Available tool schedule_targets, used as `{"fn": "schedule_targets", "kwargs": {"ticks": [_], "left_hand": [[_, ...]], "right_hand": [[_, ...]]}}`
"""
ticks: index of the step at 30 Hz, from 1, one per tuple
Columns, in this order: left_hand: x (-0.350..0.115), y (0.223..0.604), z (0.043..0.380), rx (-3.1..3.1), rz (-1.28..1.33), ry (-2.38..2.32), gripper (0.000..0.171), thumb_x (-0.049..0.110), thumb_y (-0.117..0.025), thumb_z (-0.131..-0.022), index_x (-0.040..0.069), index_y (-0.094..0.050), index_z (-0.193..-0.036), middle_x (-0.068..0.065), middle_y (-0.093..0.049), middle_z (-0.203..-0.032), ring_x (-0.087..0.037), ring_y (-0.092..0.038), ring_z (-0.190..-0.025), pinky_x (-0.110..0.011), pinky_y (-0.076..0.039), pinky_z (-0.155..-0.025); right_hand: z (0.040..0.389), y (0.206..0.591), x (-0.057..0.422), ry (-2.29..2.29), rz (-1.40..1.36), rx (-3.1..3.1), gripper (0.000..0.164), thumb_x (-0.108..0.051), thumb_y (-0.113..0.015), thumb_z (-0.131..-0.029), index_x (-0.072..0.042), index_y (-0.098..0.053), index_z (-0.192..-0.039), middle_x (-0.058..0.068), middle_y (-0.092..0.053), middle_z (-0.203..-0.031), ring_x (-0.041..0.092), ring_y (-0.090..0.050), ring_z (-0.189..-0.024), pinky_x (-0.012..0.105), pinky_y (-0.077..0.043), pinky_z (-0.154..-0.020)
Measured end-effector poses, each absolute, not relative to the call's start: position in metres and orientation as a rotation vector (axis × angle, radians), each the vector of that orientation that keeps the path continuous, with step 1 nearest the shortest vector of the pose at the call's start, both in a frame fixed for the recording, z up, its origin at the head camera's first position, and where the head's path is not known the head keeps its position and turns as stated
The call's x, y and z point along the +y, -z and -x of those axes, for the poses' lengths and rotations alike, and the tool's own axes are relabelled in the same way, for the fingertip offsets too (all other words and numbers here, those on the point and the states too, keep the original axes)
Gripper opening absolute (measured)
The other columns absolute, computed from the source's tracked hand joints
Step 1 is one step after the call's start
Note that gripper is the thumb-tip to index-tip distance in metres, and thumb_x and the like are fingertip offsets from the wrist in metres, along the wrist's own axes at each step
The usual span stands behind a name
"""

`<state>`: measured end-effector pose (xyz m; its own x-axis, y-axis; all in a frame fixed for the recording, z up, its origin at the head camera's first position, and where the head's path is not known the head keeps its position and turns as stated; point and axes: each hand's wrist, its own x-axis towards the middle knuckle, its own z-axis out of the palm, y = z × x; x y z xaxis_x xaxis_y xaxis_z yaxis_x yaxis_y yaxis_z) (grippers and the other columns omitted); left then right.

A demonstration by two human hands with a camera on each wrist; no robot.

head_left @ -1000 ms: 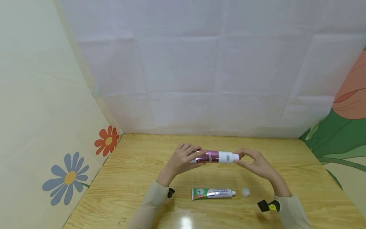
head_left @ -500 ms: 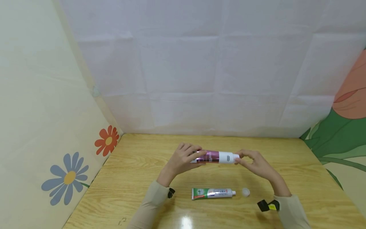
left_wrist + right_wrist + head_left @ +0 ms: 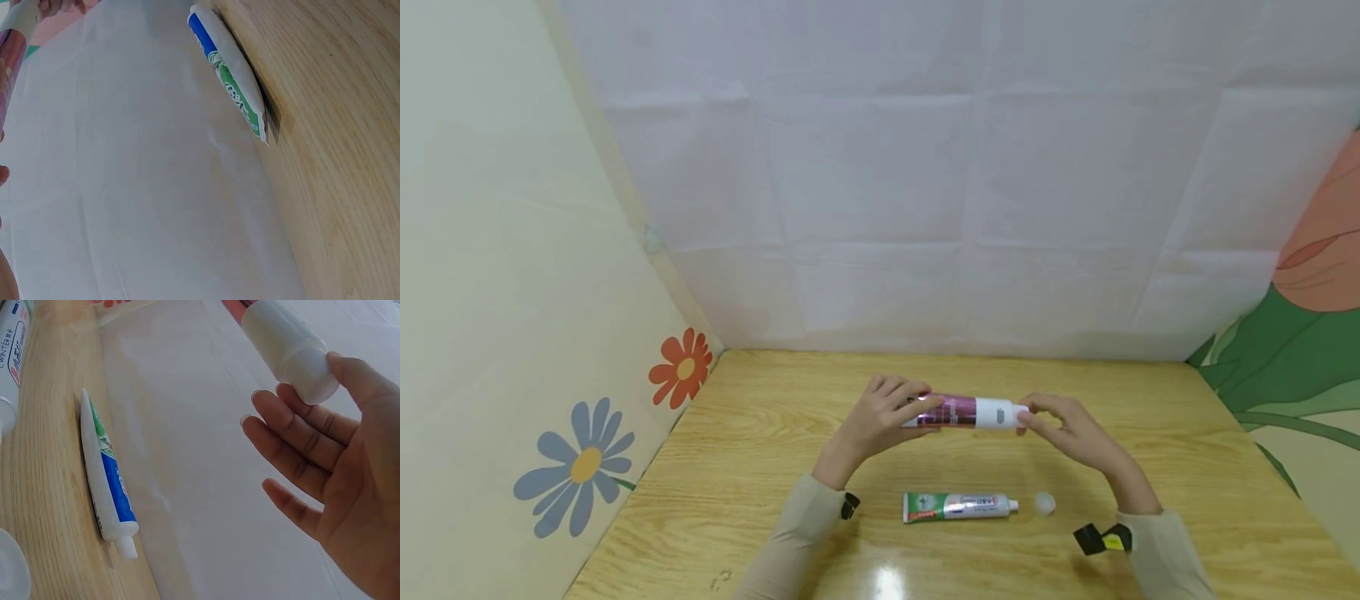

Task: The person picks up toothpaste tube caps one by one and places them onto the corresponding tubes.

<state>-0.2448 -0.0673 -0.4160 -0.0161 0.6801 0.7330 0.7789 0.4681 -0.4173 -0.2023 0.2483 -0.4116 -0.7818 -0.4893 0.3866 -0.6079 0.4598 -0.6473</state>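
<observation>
A pink-and-white tube (image 3: 955,411) is held level above the counter (image 3: 760,417): the left hand (image 3: 877,418) seems curled round its body, fingers partly hidden, and the right hand (image 3: 1078,432) pinches its white cap (image 3: 310,378). Nearer lies a green-and-white tube (image 3: 958,507) beside a loose pale cap (image 3: 1044,503).

WINTER, there it is, on the tube (image 3: 12,365) at the right-wrist view's left edge, with bigger Chinese characters, seemingly 小苏打! Print on the pink tube (image 3: 953,411): too tiny! The blue-green tube's (image 3: 230,75) characters? Blurred!
</observation>
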Motion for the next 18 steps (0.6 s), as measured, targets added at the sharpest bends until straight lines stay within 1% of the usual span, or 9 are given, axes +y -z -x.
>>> {"fn": "schedule_targets", "kwargs": {"ticks": [4, 9, 13, 16, 18], "left_hand": [[-0.0666, 0.4152, 0.2437, -1.747, 1.256, 0.13, 0.056, 0.043, -0.078, -0.07, 0.022, -0.06, -0.119, 0.002, -0.061, -0.107, -0.015, -0.053, -0.09, -0.029, -0.039, -0.073], [-0.0656, 0.4153, 0.2431, -1.742, 1.247, 0.127, 0.054, 0.043, -0.077, -0.071, 0.023, -0.06, -0.118, 0.002, -0.061, -0.107, -0.015, -0.053, -0.09, -0.029, -0.038, -0.073], [-0.0647, 0.4164, 0.2431, -1.739, 1.243, 0.13, 0.053, 0.044, -0.076, -0.071, 0.024, -0.061, -0.118, 0.002, -0.061, -0.107, -0.015, -0.053, -0.09, -0.028, -0.038, -0.073], [-0.0646, 0.4176, 0.2432, -1.746, 1.243, 0.14, 0.053, 0.044, -0.076, -0.071, 0.024, -0.061, -0.117, 0.002, -0.061, -0.107, -0.015, -0.053, -0.09, -0.029, -0.038, -0.073], [-0.0646, 0.4182, 0.2434, -1.752, 1.246, 0.153, 0.054, 0.043, -0.077, -0.07, 0.024, -0.061, -0.117, 0.002, -0.061, -0.107, -0.015, -0.053, -0.09, -0.029, -0.038, -0.073]], "right_hand": [[0.2034, 0.4126, 0.2492, -1.231, -0.99, -2.545, 0.018, -0.009, -0.051, -0.094, -0.023, -0.062, -0.091, -0.009, -0.063, -0.081, 0.009, -0.058, -0.079, 0.03, -0.045, -0.071], [0.2048, 0.4131, 0.2497, -1.236, -1.022, -2.535, 0.019, -0.008, -0.049, -0.095, -0.021, -0.061, -0.088, -0.008, -0.061, -0.078, 0.013, -0.057, -0.075, 0.027, -0.044, -0.068], [0.2045, 0.4127, 0.2498, -1.243, -1.038, -2.533, 0.021, -0.007, -0.048, -0.095, -0.022, -0.06, -0.087, -0.008, -0.06, -0.077, 0.014, -0.057, -0.072, 0.026, -0.044, -0.066], [0.2038, 0.4125, 0.25, -1.246, -1.035, -2.536, 0.021, -0.008, -0.047, -0.096, -0.023, -0.059, -0.087, -0.008, -0.06, -0.076, 0.012, -0.056, -0.072, 0.026, -0.044, -0.066], [0.2032, 0.4126, 0.2502, -1.251, -1.025, -2.543, 0.02, -0.008, -0.047, -0.096, -0.02, -0.06, -0.088, -0.007, -0.06, -0.076, 0.01, -0.056, -0.072, 0.026, -0.044, -0.066]]}}
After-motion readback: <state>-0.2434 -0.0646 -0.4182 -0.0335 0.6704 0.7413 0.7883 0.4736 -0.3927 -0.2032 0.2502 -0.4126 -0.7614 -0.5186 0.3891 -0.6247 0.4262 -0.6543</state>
